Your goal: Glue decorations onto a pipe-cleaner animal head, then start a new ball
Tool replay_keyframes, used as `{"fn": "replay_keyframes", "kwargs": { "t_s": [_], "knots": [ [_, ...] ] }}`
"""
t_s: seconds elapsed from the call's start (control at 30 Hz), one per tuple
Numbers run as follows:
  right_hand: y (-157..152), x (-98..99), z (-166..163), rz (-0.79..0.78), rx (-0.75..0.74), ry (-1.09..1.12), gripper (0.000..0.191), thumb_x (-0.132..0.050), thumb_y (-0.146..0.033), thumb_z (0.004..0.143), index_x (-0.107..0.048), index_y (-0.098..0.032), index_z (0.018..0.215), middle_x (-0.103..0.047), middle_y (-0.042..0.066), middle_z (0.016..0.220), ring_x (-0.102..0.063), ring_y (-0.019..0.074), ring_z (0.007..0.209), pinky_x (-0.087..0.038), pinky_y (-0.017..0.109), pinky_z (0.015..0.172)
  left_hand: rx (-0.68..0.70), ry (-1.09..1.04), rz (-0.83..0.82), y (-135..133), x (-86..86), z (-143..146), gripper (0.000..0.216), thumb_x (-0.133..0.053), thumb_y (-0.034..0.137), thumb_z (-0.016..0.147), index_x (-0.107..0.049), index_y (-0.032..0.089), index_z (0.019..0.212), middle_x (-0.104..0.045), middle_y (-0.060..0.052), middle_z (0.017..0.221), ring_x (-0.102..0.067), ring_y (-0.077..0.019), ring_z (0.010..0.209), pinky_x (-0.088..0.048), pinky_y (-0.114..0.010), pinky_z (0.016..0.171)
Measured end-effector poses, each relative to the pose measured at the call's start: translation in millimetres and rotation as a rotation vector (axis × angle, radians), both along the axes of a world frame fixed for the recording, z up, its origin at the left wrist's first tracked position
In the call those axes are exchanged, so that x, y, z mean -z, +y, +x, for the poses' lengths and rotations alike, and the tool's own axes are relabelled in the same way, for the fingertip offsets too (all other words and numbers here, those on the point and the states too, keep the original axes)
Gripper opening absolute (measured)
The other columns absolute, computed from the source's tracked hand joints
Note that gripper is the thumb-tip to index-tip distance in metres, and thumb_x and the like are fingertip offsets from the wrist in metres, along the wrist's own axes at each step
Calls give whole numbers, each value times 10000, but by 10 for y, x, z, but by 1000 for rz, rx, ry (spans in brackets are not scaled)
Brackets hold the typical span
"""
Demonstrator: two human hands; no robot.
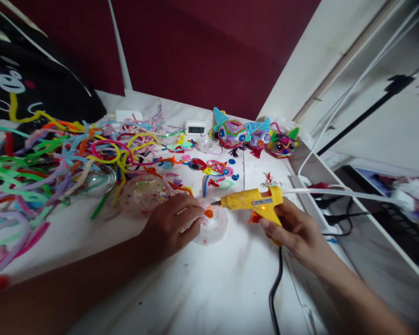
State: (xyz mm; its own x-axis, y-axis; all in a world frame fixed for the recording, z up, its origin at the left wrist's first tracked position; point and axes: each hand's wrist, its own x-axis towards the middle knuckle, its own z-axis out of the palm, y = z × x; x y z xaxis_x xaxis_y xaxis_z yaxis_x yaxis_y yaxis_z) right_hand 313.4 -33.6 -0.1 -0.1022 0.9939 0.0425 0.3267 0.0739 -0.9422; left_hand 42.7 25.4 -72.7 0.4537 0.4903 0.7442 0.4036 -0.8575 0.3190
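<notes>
My right hand (296, 228) is wrapped around a yellow hot glue gun (251, 200) with an orange trigger and a small lit lamp on its side. A clear glue stick (321, 191) sticks out of the gun's back. The gun points left, its nozzle close to my left hand (176, 221). The fingers of that hand are pinched at a small orange pipe cleaner coil (208, 213). Under the coil and the fingertips is a clear round plastic dish (212, 232) with whitish and red specks. Whether the nozzle touches the coil I cannot make out.
A big heap of coloured pipe cleaners (56, 163) spreads over the left. Three decorated animal heads (232, 134) stand at the back beside a small digital clock (196, 128). A power strip (305, 200) lies right; the gun's black cord (276, 288) runs toward the front.
</notes>
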Motion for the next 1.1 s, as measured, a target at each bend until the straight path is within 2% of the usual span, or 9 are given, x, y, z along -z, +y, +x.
{"fn": "replay_keyframes", "kwargs": {
  "t_s": [0.1, 0.23, 0.4, 0.63, 0.83, 1.0, 1.1],
  "knots": [
    [41, -4, 31, 3, -43, -22, 227, -691, -302, 897, -624, -245, 1106, -724, 33, 991, -672, 170, 879, -512, 225, 652, 10, 11, 1, -9, -56, 1, 142, -609, 70, 868, -655, 141, 981, -687, -82, 926, -660, -183, 900, -580, -312, 818],
    [88, 4, 70, -21, -86, -83, 230, -671, -300, 919, -618, -250, 1138, -728, 28, 999, -679, 169, 876, -524, 229, 677, 29, -16, 36, -13, -90, 8, 142, -625, 64, 857, -657, 150, 965, -694, -76, 917, -658, -172, 882, -580, -299, 805],
    [137, -7, 90, -40, -90, -130, 253, -677, -344, 913, -630, -235, 1136, -730, 47, 991, -689, 190, 873, -543, 250, 686, 32, -26, 20, -4, -54, 8, 176, -633, 79, 864, -650, 175, 1011, -700, -64, 945, -656, -170, 909, -576, -303, 823],
    [175, -10, 92, -42, -108, -138, 286, -683, -371, 897, -648, -248, 1152, -743, 66, 1007, -703, 201, 844, -560, 256, 665, 16, -11, -9, -19, -32, -23, 171, -643, 96, 863, -657, 175, 1014, -687, -82, 964, -662, -179, 910, -578, -308, 800],
    [203, -9, 94, -47, -116, -149, 239, -674, -357, 903, -644, -248, 1114, -745, 60, 1034, -704, 199, 887, -562, 248, 716, 51, -31, -6, -13, -47, -16, 180, -650, 75, 853, -658, 163, 1010, -707, -82, 955, -663, -181, 940, -589, -324, 855],
    [193, -10, 54, -32, -112, -149, 311, -665, -369, 911, -608, -271, 1200, -738, 62, 1044, -701, 218, 919, -567, 261, 714, 41, -18, -10, -13, -63, -13, 175, -643, 87, 859, -664, 174, 1009, -713, -73, 953, -676, -183, 935, -598, -328, 855],
    [177, -4, 61, -25, -118, -162, 279, -659, -363, 917, -618, -275, 1178, -736, 59, 1033, -700, 212, 895, -562, 249, 698, 43, -20, -14, -19, -71, -14, 178, -650, 80, 851, -667, 170, 1003, -713, -68, 949, -680, -179, 924, -596, -323, 862]
  ]
}}
